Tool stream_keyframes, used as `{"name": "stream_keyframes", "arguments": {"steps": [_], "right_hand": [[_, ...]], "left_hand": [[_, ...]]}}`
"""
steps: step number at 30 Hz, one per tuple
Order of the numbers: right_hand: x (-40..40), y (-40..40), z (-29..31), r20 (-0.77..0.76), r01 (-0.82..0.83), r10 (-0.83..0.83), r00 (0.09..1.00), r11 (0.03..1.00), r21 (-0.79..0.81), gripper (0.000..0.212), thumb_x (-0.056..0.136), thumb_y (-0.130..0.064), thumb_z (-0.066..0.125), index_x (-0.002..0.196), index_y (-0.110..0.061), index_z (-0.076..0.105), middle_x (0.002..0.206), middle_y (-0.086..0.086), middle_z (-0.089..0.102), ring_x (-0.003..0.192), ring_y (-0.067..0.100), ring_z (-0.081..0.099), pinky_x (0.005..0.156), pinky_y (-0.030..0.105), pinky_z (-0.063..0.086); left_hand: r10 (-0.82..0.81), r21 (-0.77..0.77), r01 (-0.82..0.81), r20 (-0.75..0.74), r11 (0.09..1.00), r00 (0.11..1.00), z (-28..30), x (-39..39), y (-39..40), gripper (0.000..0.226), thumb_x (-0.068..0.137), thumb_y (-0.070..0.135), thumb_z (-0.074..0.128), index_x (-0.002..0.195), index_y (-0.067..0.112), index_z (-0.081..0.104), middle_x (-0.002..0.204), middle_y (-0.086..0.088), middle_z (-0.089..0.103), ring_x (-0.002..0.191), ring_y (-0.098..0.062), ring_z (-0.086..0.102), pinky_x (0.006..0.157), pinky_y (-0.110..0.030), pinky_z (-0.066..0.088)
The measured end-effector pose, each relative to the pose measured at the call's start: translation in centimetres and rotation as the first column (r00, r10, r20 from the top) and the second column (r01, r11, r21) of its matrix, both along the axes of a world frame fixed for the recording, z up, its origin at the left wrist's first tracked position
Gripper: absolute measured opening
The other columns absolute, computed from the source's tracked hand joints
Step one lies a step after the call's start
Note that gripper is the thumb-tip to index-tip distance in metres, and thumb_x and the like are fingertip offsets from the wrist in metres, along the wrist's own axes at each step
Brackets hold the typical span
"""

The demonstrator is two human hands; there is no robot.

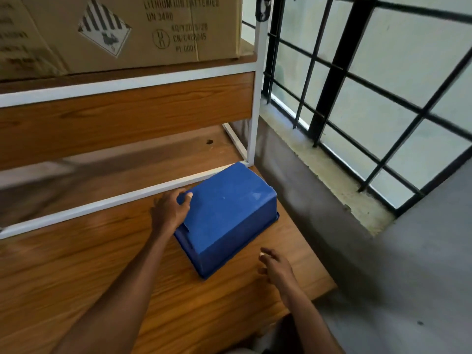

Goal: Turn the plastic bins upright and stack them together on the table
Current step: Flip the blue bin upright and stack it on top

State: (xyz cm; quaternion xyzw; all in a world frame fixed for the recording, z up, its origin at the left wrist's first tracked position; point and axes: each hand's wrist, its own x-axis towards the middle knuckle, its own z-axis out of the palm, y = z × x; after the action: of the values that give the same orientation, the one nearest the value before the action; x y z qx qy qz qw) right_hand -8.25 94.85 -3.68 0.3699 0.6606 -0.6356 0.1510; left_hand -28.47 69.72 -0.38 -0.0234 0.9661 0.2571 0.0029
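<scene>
A blue plastic bin (229, 215) lies upside down on the wooden table (76, 272), near the table's right edge, its flat bottom facing up. My left hand (169, 210) rests against the bin's left side, thumb on the top corner, fingers curled around the wall. My right hand (274, 267) hovers just off the bin's near right corner, fingers apart and holding nothing. Only one bin is in view.
A white metal shelf frame (255, 98) with wooden boards stands at the back of the table. A large cardboard box (127, 31) sits on the upper shelf. To the right are a grey wall, a concrete sill and a barred window (370, 85).
</scene>
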Motion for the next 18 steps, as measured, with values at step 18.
{"name": "stream_keyframes", "arguments": {"steps": [18], "right_hand": [[0.4, 4.2, 0.9, 0.007, 0.023, -0.022, 1.000, 0.997, -0.080, 0.041, 0.108, -0.034, 0.050, 0.149, -0.033, 0.053, 0.135, 0.006, 0.063, 0.122, 0.027, 0.060, 0.104, 0.047, 0.051]], "left_hand": [[-0.150, 0.726, -0.194, 0.380, 0.660, 0.913, -1.1, 13.8, 1.5, 0.038, 0.106, 0.044, 0.050, 0.136, 0.026, 0.065, 0.124, 0.002, 0.073, 0.113, -0.020, 0.069, 0.080, -0.034, 0.057]]}}
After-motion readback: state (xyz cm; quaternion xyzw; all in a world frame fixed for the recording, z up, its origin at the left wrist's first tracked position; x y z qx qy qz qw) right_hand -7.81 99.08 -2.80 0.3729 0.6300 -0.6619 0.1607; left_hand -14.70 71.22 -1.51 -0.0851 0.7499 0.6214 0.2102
